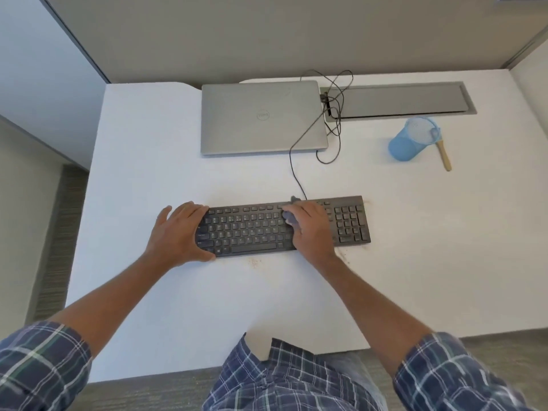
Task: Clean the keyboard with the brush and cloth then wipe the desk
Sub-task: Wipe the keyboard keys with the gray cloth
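Black keyboard (252,229), centre of white tabletop (148,143): left grip (178,232) flat and spread on its left end, right grip (311,229) closed round bunched grey cloth (289,218) on keys right of middle; brush (444,155) in blue mesh cup (406,146), upper right; closed silver laptop (262,117), top centre.

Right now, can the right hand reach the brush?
Probably yes: the desk between the right hand and the brush, leaning out of the cup, looks bare, but the hand holds the cloth.
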Motion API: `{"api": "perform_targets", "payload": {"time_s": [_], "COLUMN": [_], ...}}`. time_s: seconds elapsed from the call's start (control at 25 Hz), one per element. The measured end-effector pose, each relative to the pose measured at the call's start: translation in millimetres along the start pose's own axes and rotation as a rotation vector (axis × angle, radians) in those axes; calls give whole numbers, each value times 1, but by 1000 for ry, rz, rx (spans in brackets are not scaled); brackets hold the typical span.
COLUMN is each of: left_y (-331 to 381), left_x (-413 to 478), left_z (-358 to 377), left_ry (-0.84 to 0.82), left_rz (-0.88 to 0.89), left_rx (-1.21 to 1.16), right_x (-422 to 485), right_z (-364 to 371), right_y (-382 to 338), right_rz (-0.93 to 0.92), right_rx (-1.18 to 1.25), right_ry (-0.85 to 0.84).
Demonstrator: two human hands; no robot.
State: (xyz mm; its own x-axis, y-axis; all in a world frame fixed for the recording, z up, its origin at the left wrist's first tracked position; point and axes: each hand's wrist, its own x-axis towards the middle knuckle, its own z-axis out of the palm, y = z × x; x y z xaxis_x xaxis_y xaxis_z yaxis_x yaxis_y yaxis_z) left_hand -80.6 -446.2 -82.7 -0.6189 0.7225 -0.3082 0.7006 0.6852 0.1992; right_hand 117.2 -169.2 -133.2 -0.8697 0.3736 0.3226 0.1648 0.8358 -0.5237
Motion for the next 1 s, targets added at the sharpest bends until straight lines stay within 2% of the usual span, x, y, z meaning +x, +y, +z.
{"api": "perform_targets", "payload": {"time_s": [0.08, 0.2, 0.32, 0.48, 0.68, 0.8, 0.88, 1.0], "left_y": [-5, -9, -11, -10, -12, -15, -18, -29], "left_x": [-1, -1, -3, -3, -3, -2, -5, -14], "left_z": [1, 5, 8, 7, 10, 9, 11, 20], "left_ry": [14, 6, 10, 17, 23, 27, 40, 96], "left_rz": [4, 16, 16, 26, 38, 39, 52, 79], "left_rx": [-12, -10, -33, -41, -53, -73, -75, -100], "right_x": [-2, -11, -20, -14, -5, 2, 2, -3], "right_z": [-21, -61, -58, -14, 49, 29, 0, -17], "right_y": [28, 76, 84, 34, -63, -36, -9, 8], "right_rz": [-59, 163, 343, 245, 70, -105, -65, 52], "right_rx": [-29, -99, -112, -58, 66, 67, 5, -48], "right_ry": [-55, 43, 142, 203, 8, -122, -160, -79]}}
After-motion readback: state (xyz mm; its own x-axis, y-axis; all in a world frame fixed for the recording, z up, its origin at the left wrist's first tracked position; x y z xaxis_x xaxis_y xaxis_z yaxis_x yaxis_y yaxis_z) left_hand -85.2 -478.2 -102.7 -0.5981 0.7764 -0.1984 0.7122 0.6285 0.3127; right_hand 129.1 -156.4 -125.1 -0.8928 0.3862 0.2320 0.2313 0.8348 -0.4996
